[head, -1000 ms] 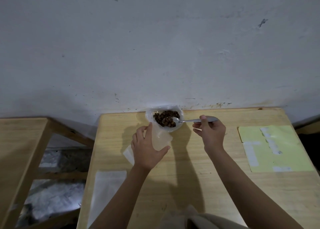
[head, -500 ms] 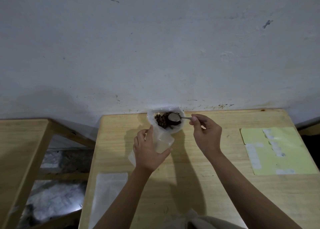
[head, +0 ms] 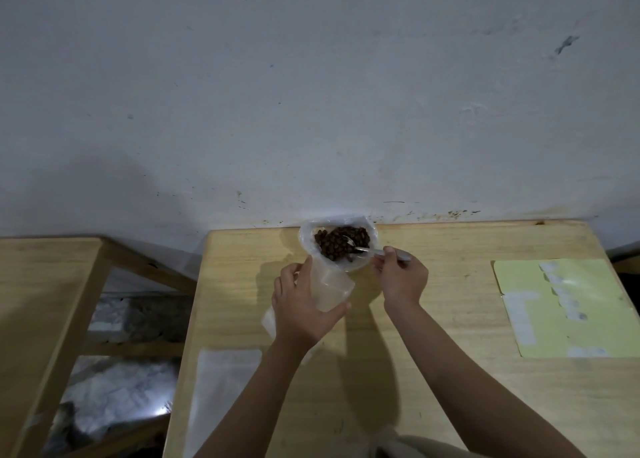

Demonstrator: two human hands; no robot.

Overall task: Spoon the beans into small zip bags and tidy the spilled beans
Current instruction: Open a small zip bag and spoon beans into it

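**Spoon in the beans, bag held ready**

The right hand pinches the handle of a spoon, whose bowl sits among the dark beans in an open plastic bag at the far edge of the tabletop, against the wall. Just before it, the left hand grips a small clear zip bag, mouth tilted toward the beans. A flat clear bag lies near the left edge; a yellow sheet lies well to the right.
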